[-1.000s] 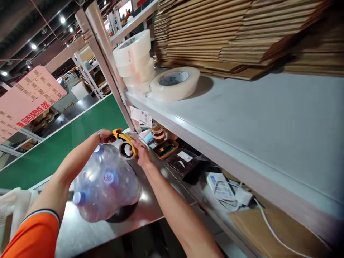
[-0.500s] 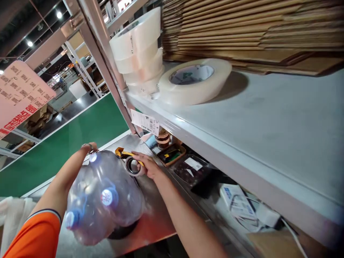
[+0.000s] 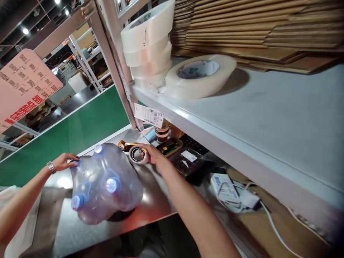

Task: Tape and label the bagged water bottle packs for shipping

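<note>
Right hand (image 3: 151, 153) gripping yellow tape dispenser (image 3: 123, 145), beside plastic-wrapped bottles (image 3: 103, 175) on metal surface (image 3: 64, 218). Left hand (image 3: 64, 162) at leftmost rear blue cap (image 3: 75, 165); cannot tell whether pinching.

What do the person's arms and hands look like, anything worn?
The left hand and right hand are ungloved; no sleeve shows on either forearm. A silver-coloured linked metal band circles the left wrist, watch or bracelet unclear; nothing worn shows on the right wrist.
</note>
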The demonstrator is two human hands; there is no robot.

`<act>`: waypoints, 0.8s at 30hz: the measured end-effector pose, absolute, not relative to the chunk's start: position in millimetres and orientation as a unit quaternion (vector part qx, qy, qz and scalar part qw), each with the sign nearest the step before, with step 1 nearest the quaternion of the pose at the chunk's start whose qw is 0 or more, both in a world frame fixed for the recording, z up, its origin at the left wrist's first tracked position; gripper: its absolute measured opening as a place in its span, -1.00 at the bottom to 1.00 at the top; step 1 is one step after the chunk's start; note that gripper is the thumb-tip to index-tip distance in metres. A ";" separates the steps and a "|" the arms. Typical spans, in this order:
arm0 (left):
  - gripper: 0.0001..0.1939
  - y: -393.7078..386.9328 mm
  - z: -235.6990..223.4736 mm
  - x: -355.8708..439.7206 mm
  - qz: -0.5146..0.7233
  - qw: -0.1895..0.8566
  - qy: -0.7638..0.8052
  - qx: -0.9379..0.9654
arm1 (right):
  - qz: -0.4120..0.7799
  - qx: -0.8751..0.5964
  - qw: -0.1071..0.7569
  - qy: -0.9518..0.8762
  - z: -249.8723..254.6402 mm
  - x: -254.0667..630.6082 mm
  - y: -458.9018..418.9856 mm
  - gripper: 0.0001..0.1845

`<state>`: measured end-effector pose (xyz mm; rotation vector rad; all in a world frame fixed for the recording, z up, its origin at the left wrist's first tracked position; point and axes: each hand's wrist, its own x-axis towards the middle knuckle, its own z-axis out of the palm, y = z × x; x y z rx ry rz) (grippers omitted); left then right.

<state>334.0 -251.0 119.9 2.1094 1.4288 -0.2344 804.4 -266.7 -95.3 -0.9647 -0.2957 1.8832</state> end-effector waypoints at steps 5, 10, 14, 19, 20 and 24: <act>-0.40 -267.7 101.1 330.3 -0.042 0.165 0.537 0.826 | 0.757 -0.412 0.501 -0.076 -102.5 798.9 -292.3 -0.84; -0.40 -268.3 88.9 329.6 -0.026 0.083 0.535 0.840 | 0.723 -0.433 0.537 -0.037 -117.6 820.6 -374.5 -0.76; -0.42 -259.4 83.6 334.6 -0.023 0.058 0.522 0.851 | 0.690 -0.430 0.581 0.033 -129.8 824.3 -504.1 -0.78; -0.49 -242.0 81.7 347.2 -0.031 0.047 0.505 0.861 | 0.604 -0.406 0.658 0.192 -136.6 720.1 -692.4 -0.59; -0.48 -240.1 82.3 350.6 -0.030 0.046 0.504 0.862 | 0.602 -0.398 0.663 0.199 -135.8 687.1 -717.2 -0.54; -0.43 -242.8 85.1 367.4 -0.003 0.046 0.507 0.861 | 0.631 -0.359 0.666 0.175 -128.4 569.9 -746.1 -0.34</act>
